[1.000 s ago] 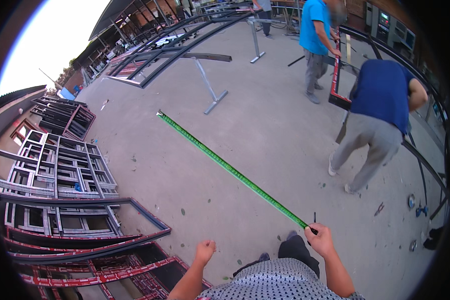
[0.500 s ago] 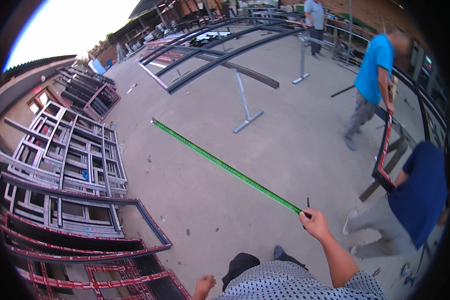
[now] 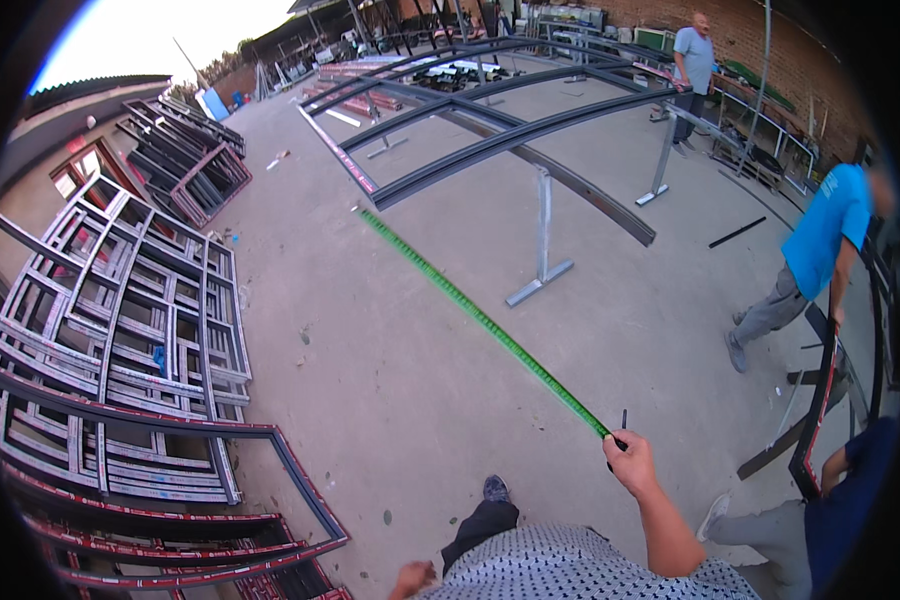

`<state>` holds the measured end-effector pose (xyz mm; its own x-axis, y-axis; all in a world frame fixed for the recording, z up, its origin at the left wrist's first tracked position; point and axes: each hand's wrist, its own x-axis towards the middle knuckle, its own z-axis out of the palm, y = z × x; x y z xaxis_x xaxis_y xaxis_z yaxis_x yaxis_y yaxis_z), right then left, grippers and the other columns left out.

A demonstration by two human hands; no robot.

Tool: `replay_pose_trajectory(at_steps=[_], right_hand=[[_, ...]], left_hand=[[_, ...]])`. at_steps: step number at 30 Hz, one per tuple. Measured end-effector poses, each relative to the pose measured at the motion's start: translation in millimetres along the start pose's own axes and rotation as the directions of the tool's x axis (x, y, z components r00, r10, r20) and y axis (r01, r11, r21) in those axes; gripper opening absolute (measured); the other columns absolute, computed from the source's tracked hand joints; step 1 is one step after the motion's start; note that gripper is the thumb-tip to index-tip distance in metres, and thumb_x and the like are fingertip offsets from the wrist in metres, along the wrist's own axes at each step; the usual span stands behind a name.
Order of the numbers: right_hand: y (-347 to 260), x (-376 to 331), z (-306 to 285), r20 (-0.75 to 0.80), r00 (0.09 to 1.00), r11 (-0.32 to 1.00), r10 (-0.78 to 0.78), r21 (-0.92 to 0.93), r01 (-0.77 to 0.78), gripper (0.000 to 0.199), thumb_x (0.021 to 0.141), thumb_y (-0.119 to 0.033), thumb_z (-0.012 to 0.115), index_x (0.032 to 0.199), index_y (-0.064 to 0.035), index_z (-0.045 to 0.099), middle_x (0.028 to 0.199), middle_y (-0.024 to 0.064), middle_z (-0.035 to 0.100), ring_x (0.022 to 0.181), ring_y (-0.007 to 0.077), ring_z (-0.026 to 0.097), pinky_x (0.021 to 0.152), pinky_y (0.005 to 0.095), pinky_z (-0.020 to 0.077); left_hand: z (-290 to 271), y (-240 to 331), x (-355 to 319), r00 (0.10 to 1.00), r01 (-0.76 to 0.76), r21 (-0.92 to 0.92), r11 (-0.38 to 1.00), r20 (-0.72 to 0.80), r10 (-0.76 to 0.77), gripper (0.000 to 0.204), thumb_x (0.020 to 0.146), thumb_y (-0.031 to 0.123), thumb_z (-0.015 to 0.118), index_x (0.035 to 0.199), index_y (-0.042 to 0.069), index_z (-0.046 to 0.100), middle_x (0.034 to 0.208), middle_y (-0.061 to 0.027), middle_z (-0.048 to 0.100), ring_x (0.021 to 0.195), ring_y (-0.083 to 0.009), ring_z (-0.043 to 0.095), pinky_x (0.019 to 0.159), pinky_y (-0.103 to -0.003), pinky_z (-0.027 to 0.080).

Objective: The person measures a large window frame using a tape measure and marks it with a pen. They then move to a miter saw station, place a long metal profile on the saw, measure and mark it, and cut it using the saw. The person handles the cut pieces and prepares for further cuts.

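Observation:
My right hand [image 3: 631,462] is closed around the dark case of a tape measure, with a dark pen-like end sticking up beside the fist. From it the long green blade [image 3: 497,332] reaches out stiffly over the floor, its free tip near the close corner of a large dark metal frame [image 3: 490,143] propped on stands. I cannot tell whether the tip touches that frame. At the lower edge my left hand [image 3: 413,577] hangs low, fingers loosely curled and slightly blurred, with nothing seen in it.
Several metal window-like frames [image 3: 118,300] lean and lie in stacks on the left. A grey metal stand [image 3: 543,240] supports a beam ahead. On the right, a person in bright blue [image 3: 826,235] and one in navy [image 3: 850,510] handle a dark frame. Another person [image 3: 692,65] stands at the back.
My view has shifted, so the large frame looks nearer and the co-workers sit farther right. The tape tip is now close to the frame's corner. One of my feet has stepped forward.

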<state>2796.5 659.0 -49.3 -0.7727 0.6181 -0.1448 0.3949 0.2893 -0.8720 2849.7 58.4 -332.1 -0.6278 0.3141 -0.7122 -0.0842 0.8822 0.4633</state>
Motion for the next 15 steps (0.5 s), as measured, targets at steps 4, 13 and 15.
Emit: replay_pose_trajectory(at_steps=[4, 13, 15], right_hand=[[-35.0, 55.1, 30.3, -0.072, 0.997, 0.999, 0.034, -0.01, -0.035, 0.023, 0.092, -0.02, 0.069, 0.088, 0.0024, 0.07, 0.068, 0.0116, 0.064, 0.062, 0.0168, 0.06, 0.059, 0.0348, 0.0471], [-131.6, 233.0, 140.2, -0.084, 0.995, 0.995, -0.049, -0.093, 0.041, 0.025, 0.093, -0.023, 0.066, 0.086, 0.0009, 0.068, 0.069, 0.0141, 0.063, 0.062, 0.0248, 0.061, 0.06, 0.0387, 0.0474], [-140.9, 279.7, 164.0, -0.091, 0.994, 0.994, -0.06, -0.101, 0.051, 0.026, 0.093, -0.023, 0.066, 0.087, 0.0012, 0.068, 0.071, 0.015, 0.064, 0.065, 0.0259, 0.062, 0.062, 0.0393, 0.0478]], left_hand=[[-168.3, 124.3, 59.1, 0.922, 0.108, -0.761, 0.64, -0.165, -0.351, 0.023, 0.094, 0.024, 0.063, 0.091, 0.002, 0.069, 0.078, -0.0074, 0.069, 0.067, -0.0154, 0.065, 0.061, -0.031, 0.052], [-381.6, 257.7, 188.5, 0.874, -0.133, -0.768, 0.626, -0.389, -0.292, 0.026, 0.099, 0.027, 0.067, 0.099, 0.001, 0.067, 0.084, -0.0055, 0.068, 0.073, -0.0147, 0.065, 0.069, -0.027, 0.054], [-371.6, 226.6, 228.7, 0.896, -0.083, -0.733, 0.675, -0.351, -0.271, 0.021, 0.096, 0.024, 0.066, 0.1, 0.003, 0.069, 0.089, -0.0082, 0.068, 0.08, -0.0212, 0.066, 0.074, -0.035, 0.053]])
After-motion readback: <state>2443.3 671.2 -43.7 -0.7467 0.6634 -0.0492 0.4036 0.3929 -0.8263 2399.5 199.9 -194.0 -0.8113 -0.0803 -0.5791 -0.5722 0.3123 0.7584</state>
